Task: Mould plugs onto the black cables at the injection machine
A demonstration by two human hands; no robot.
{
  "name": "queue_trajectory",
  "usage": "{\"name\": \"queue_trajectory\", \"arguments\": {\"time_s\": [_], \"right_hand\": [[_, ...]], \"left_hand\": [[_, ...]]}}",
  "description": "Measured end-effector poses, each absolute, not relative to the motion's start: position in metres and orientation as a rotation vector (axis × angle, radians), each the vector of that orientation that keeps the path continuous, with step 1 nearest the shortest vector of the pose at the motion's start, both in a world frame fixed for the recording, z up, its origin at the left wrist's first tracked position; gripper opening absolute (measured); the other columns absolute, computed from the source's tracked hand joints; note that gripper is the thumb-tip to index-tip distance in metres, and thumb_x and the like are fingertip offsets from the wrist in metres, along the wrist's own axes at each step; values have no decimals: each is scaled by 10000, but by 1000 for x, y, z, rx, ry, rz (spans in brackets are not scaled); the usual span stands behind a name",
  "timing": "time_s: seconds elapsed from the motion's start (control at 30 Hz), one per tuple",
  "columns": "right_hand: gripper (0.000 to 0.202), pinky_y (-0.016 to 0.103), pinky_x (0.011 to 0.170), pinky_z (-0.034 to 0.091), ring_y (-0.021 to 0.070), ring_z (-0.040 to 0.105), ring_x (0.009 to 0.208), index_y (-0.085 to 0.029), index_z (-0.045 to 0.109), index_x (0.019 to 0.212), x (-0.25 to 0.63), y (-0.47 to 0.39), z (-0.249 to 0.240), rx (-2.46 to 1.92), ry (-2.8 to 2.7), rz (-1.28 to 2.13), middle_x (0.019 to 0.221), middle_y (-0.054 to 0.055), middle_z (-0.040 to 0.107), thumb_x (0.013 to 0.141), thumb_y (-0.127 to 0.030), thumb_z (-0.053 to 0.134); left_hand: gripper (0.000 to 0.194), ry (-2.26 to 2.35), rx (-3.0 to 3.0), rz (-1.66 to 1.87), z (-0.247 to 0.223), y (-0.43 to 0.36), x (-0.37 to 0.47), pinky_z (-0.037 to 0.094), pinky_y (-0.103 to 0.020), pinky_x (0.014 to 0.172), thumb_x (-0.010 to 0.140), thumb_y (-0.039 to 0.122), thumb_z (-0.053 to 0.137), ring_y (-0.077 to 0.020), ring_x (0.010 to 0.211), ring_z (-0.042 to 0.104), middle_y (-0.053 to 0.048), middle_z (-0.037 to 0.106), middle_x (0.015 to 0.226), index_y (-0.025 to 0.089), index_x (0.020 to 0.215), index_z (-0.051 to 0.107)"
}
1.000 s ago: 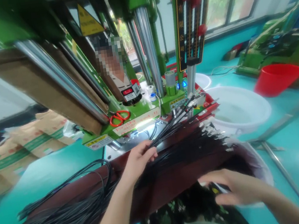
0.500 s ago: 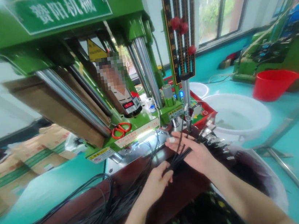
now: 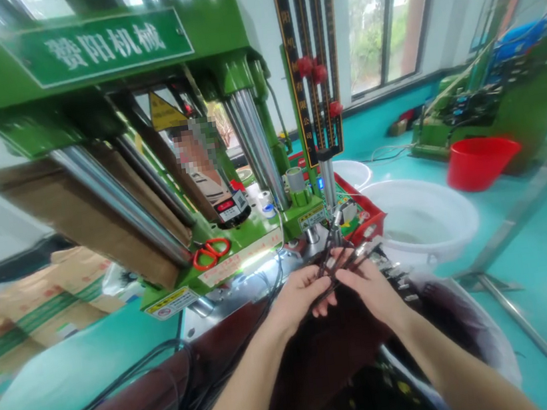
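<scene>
My left hand (image 3: 305,291) is closed around a bundle of thin black cables (image 3: 332,266), thumb on top and fingertips curling out underneath. Right beside it, my right hand (image 3: 367,287) pinches the same bundle close to its ends, which fan out up and to the right. Metallic tips show on some of these ends. More black cables (image 3: 149,409) trail leftward across the dark red-brown work surface (image 3: 324,360). Several silvery connector ends (image 3: 404,282) lie just right of my right hand. The exact grip of single cables between my fingers is hidden.
A green press (image 3: 224,23) with steel columns stands in front, orange-handled scissors (image 3: 212,252) on its ledge. Behind it is a person (image 3: 208,185). To the right are a red control box (image 3: 373,219), a white tub (image 3: 455,208), a red bucket (image 3: 482,162) and a metal stand (image 3: 527,333).
My left hand has moved up and right along the cables, close to my right hand. The right hand's raised fingers have closed on the cables. The view has shifted slightly.
</scene>
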State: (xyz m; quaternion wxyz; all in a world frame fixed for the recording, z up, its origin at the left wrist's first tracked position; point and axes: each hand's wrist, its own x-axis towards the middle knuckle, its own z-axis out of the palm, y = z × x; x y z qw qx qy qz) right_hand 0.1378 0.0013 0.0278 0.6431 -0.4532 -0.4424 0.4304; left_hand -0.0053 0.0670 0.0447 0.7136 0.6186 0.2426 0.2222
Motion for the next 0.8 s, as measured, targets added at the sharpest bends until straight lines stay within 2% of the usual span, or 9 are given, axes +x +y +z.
{"name": "queue_trajectory", "arguments": {"time_s": [0.1,0.3,0.47,0.7,0.8], "right_hand": [[97,265,635,458,131,543,641,-202,635,786,150,-4,24,-1107,-903,800,664,-21,596,734,-277,664],[53,269,682,421,129,529,675,-187,644,714,148,1,24,-951,-794,868,686,-14,601,715,-225,681],[150,269,661,420,120,524,678,-200,680,826,145,10,28,-799,-663,972,783,-7,629,679,-207,710],[69,265,634,437,112,525,627,-178,671,652,148,15,27,-785,-590,999,673,-4,628,628,-191,735],[135,250,610,448,105,538,594,-199,628,572,153,17,27,-694,-450,1012,613,-27,619,586,-179,761]], "left_hand": [[269,586,1379,573,43,63,-6,320,-162,374,793,404,516,-69,423,517,-32,628,664,149,733,455],[284,597,1451,567,43,57,-6,341,-168,386,802,427,498,-74,436,528,-33,637,674,151,751,451],[279,571,1489,559,42,59,-7,384,-179,417,817,422,477,-87,476,560,-42,640,701,145,785,471],[305,649,1507,540,40,63,-3,381,-165,402,806,450,479,-81,467,560,-18,617,677,151,750,460],[304,647,1516,543,43,63,-4,390,-168,407,807,451,475,-86,481,569,-19,614,685,151,759,466]]}}
